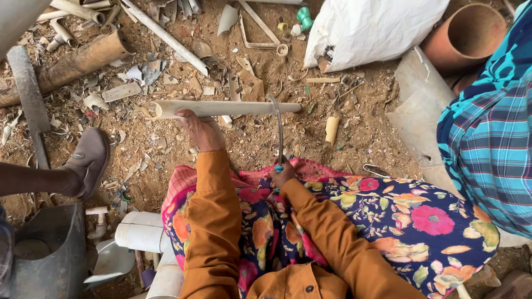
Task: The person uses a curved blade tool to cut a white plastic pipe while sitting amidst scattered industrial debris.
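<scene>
**Head view: pipe pinned to the ground, saw blade across it**

Head camera looks straight down over our orange sleeves and flowered lap to a dirt floor point(354, 133) strewn with plastic offcuts. Our left hand point(202, 130) presses down on a pale plastic pipe point(238, 107), fingers curled over its near side, pinning it to the ground; the pipe lies crosswise in front of us, its open end to the left. Our right hand point(281, 174) is clenched around the blue handle of a thin saw blade point(278, 130), which runs away from us and arches over the pipe right of the holding hand.

A second person's shoe point(88, 160) rests on the dirt to our left, and someone in a blue checked garment point(493, 138) sits close on the right. A white sack point(371, 27) and a terracotta pipe point(465, 36) lie beyond.

We judge the risks as these: the round pipe sits on loose dirt and rubble, so it could roll or skid under the blade. The blade is slender and looks bowed, so a hard push might buckle it or make it jump off the pipe toward our left hand, which is near the contact point. The pipe's long free right end could also pinch the blade.
</scene>
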